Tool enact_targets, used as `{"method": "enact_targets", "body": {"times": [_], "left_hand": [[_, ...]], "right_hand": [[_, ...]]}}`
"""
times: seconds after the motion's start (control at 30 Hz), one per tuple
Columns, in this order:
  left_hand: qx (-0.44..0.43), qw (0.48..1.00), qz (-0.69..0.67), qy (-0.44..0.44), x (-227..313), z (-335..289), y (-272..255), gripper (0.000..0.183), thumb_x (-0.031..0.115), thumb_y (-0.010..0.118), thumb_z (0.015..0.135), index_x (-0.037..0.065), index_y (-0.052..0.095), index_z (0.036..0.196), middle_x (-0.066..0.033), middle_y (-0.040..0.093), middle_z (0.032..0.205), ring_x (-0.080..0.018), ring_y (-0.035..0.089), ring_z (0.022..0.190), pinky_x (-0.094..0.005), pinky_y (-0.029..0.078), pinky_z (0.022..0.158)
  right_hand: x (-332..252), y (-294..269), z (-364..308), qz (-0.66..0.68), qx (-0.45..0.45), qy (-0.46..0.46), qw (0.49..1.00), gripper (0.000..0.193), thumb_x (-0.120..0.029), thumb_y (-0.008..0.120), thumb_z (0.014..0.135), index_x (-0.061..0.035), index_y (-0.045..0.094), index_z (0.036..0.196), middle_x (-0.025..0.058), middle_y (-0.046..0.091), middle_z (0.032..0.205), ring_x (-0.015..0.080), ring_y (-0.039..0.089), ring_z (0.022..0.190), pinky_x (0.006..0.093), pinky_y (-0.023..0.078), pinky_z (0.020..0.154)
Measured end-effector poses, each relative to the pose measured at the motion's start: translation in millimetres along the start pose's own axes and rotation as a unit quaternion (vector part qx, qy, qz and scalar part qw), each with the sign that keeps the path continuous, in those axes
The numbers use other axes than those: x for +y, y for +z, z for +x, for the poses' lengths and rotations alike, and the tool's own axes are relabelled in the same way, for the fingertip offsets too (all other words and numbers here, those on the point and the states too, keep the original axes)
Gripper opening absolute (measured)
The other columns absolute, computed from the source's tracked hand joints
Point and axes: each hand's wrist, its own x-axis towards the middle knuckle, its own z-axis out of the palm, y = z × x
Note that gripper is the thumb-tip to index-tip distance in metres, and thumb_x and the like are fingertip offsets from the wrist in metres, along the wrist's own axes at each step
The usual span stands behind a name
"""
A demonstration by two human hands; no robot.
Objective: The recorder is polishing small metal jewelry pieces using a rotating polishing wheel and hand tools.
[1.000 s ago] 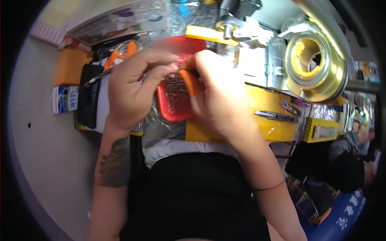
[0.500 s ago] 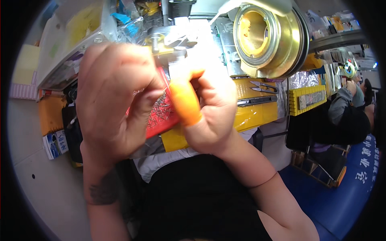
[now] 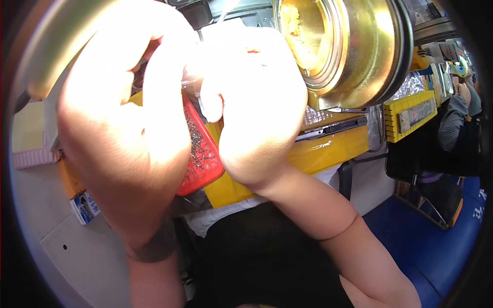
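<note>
Both my hands are raised close together under a very bright light, which washes out most of their detail. My left hand (image 3: 123,123) is closed, its thumb and fingers bent toward the right hand. Facing it, my right hand (image 3: 259,102) has its fingers curled in. A small pale glint shows where the fingertips meet, but what they pinch is lost in glare. Below and partly behind the left hand lies a red tray (image 3: 205,177) with many thin metal pins (image 3: 197,149) in it.
A large brass-coloured cylinder (image 3: 367,51) stands close by my right hand. Dark slim tools (image 3: 334,128) lie on the yellow mat (image 3: 328,149). A yellow ribbed tray (image 3: 393,123) is farther right, and a co-worker's grey sleeve (image 3: 454,123) shows at the far right.
Both hands have risen toward the light and look larger and overexposed, with their fingertips closer together. The view has shifted, so the brass cylinder appears bigger and higher.
</note>
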Motion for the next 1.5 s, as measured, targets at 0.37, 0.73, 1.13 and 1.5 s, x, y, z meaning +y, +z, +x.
{"method": "enact_targets", "body": {"times": [0.37, 0.73, 1.13, 1.5], "left_hand": [[-0.024, 0.997, 0.023, 0.064, -6.2, -20.0, -3.6, 0.029, -0.009, 0.052, 0.097, -0.010, 0.063, 0.123, -0.0179, 0.068, 0.120, -0.0232, 0.065, 0.111, -0.0347, 0.050, 0.101], [-0.027, 0.995, 0.042, 0.089, -5.8, -25.8, -6.3, 0.030, -0.007, 0.049, 0.100, -0.009, 0.062, 0.126, -0.0194, 0.066, 0.126, -0.0255, 0.063, 0.117, -0.0364, 0.047, 0.106], [-0.026, 0.995, 0.047, 0.084, -1.6, -26.7, -6.1, 0.029, -0.005, 0.049, 0.100, -0.009, 0.062, 0.125, -0.0192, 0.066, 0.125, -0.0262, 0.064, 0.116, -0.0369, 0.048, 0.105], [-0.025, 0.998, 0.009, 0.059, -15.0, -42.8, 7.3, 0.049, -0.004, 0.055, 0.093, -0.005, 0.047, 0.142, -0.0207, 0.039, 0.154, -0.0291, 0.043, 0.141, -0.0423, 0.036, 0.118]], "right_hand": [[7.3, -1.0, 1.7, 0.060, 0.016, 0.026, 0.998, 0.008, -0.006, 0.055, 0.102, -0.0007, 0.056, 0.097, 0.0065, 0.059, 0.074, 0.0104, 0.059, 0.065, 0.0277, 0.047, 0.060], [9.6, -0.3, 3.7, -0.110, 0.021, -0.073, 0.991, 0.014, -0.012, 0.054, 0.103, -0.0026, 0.057, 0.094, 0.0167, 0.063, 0.074, 0.0341, 0.067, 0.068, 0.0401, 0.050, 0.062], [10.2, -2.0, 4.1, -0.101, 0.010, -0.079, 0.992, 0.012, -0.011, 0.053, 0.102, -0.0013, 0.057, 0.095, 0.0175, 0.064, 0.077, 0.0352, 0.067, 0.073, 0.0404, 0.051, 0.065], [12.5, -6.7, 5.5, -0.100, -0.052, -0.092, 0.989, 0.022, 0.002, 0.061, 0.076, 0.0046, 0.061, 0.098, 0.0192, 0.056, 0.089, 0.0351, 0.056, 0.079, 0.0424, 0.048, 0.070]]}}
